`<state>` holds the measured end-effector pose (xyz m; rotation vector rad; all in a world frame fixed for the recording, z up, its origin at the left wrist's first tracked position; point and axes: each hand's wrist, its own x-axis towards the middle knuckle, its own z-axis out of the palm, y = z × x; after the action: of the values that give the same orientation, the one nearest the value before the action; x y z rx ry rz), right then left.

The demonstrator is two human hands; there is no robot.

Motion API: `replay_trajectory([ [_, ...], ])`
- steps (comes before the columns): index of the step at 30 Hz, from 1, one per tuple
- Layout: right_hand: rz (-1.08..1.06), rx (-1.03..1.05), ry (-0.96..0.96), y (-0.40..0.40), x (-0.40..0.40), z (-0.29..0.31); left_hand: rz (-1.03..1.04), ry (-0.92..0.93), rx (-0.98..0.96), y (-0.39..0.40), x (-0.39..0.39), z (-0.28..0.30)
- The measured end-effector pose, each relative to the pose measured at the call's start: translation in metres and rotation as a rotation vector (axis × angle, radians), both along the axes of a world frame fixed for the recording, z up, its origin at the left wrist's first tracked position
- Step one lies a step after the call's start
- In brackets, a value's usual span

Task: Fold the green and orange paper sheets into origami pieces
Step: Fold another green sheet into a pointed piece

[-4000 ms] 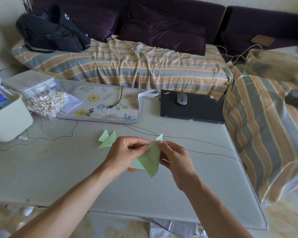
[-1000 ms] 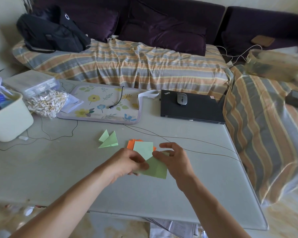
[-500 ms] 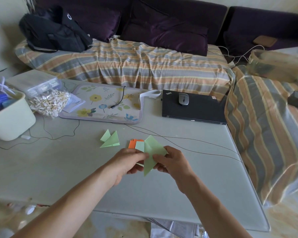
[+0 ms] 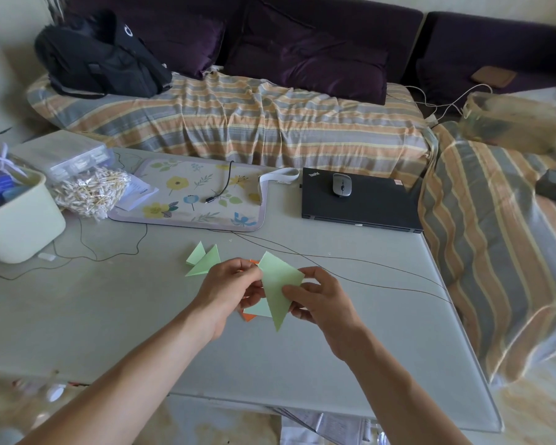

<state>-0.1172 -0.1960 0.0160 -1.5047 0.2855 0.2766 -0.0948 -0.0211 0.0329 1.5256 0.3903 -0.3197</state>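
Observation:
A light green sheet (image 4: 278, 284), folded to a long triangle pointing down, is held above the grey table (image 4: 109, 316). My left hand (image 4: 230, 289) pinches its left edge. My right hand (image 4: 318, 295) pinches its right side with the thumb on top. Below it lie a flat green sheet (image 4: 259, 309) and orange paper (image 4: 247, 316), mostly hidden by my hands. A finished green folded piece (image 4: 204, 260) with two points rests on the table just left of my left hand.
Thin cables (image 4: 366, 277) cross the table behind my hands. A closed black laptop (image 4: 360, 200) with a mouse (image 4: 341, 185) sits at the back right, a floral mat (image 4: 203, 194) at the back centre, a cream tub (image 4: 16, 220) and a bag of cotton swabs (image 4: 90, 191) at the left.
The green sheet has been lifted off the stack and turned upright into a narrow downward triangle. Both hands rose slightly with it and now cover most of the orange paper.

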Motion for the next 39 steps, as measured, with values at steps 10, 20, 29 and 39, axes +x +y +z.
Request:
replay_trajectory([
  [10, -0.037, 0.095, -0.006, 0.0, 0.0, 0.005, 0.017, 0.009, -0.076, 0.0, 0.002, 0.0],
  [20, 0.003, 0.091, -0.04, -0.001, -0.002, 0.012, 0.03, 0.041, -0.149, 0.0, 0.002, 0.001],
  [29, 0.045, 0.084, -0.057, 0.002, -0.003, 0.016, -0.011, -0.005, -0.121, 0.002, 0.002, 0.004],
  [39, -0.033, 0.043, -0.119, 0.001, -0.003, 0.016, -0.016, 0.098, -0.327, 0.0, 0.003, 0.004],
])
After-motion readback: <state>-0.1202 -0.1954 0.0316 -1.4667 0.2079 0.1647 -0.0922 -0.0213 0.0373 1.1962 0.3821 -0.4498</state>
